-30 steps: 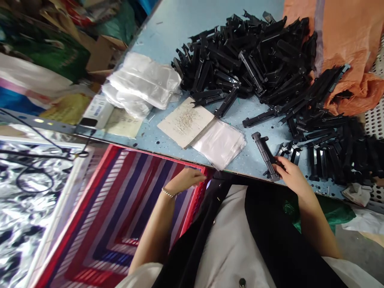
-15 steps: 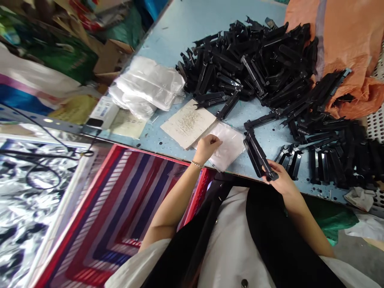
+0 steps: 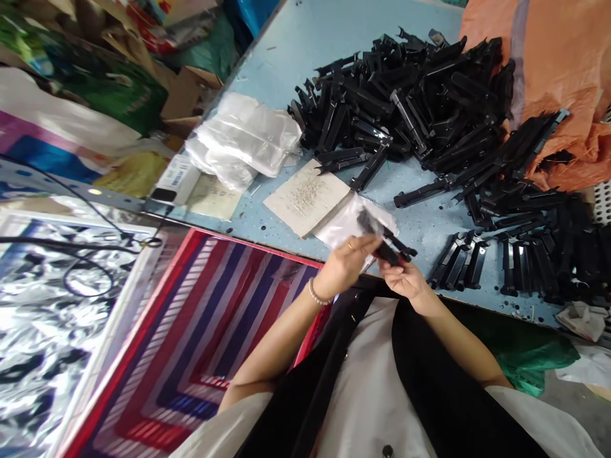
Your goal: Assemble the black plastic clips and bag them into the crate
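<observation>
A slim black plastic part (image 3: 386, 240), blurred by motion, is held in front of my body. My right hand (image 3: 405, 278) grips it from below, fingers and thumb closed around its near end. Against its left side are the fingers of my left hand (image 3: 347, 264), pressed together in a pinch; whatever they hold is hidden or too small to make out. Beneath and behind the hands lies a clear plastic bag (image 3: 337, 224). Beside it rests a beige card (image 3: 303, 200) covered with tiny pale bits.
A large heap of black parts (image 3: 405, 102) covers the back of the blue table (image 3: 281, 70). Several more stand in rows (image 3: 525, 261) at right. White plastic bags (image 3: 248, 133) lie left, an orange sack (image 3: 563, 63) back right. Below the edge is a red crate (image 3: 191, 238).
My left hand has moved right, from above the clear bag to the black part. My right hand has brought the part leftward, and both hands now meet at it.
</observation>
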The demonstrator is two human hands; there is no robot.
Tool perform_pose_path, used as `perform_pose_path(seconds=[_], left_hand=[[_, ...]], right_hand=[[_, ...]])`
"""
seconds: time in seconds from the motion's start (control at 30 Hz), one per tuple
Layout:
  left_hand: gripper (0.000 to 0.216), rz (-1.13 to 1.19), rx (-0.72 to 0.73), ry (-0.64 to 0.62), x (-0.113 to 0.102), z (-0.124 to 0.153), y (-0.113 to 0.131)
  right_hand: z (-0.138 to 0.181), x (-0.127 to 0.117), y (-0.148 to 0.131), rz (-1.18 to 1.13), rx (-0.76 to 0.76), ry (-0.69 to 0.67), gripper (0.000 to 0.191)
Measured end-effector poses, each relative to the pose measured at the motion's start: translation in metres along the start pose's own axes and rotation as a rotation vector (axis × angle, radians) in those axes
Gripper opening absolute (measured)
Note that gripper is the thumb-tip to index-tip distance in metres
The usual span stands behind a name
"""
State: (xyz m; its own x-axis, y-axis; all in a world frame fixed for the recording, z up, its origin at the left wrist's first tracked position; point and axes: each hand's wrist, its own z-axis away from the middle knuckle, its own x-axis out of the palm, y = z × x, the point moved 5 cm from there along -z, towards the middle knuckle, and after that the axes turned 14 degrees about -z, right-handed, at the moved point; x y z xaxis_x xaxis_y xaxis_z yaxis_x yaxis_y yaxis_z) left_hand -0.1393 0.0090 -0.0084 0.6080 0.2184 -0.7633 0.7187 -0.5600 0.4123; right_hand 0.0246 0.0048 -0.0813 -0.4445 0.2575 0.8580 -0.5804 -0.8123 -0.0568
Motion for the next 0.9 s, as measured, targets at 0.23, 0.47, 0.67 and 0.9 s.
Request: perform_pose_path(seconds=[0.23,0.47,0.67,0.9], left_hand=[[0.061,0.03,-0.145,0.227,-0.006,0.017,0.017],[0.072,-0.018,0.126,0.19,0.006,0.019,0.051],[0.077,0.115,0.104,-0.022,0.0,0.025,0.059],[0.046,-0.041,-0.372,0.226,-0.018,0.032,0.028]], right_hand=[[0.032,0.013,0.006,-0.05,-0.251,-0.029,0.026],[0.032,0.021,-0.003,0.444,-0.456,0.161,0.026],[0.059,0.042,-0.01,1.196,-0.76,0.36,0.03],[0.053,0.036,-0.004,1.19,-0.705,0.275,0.033]])
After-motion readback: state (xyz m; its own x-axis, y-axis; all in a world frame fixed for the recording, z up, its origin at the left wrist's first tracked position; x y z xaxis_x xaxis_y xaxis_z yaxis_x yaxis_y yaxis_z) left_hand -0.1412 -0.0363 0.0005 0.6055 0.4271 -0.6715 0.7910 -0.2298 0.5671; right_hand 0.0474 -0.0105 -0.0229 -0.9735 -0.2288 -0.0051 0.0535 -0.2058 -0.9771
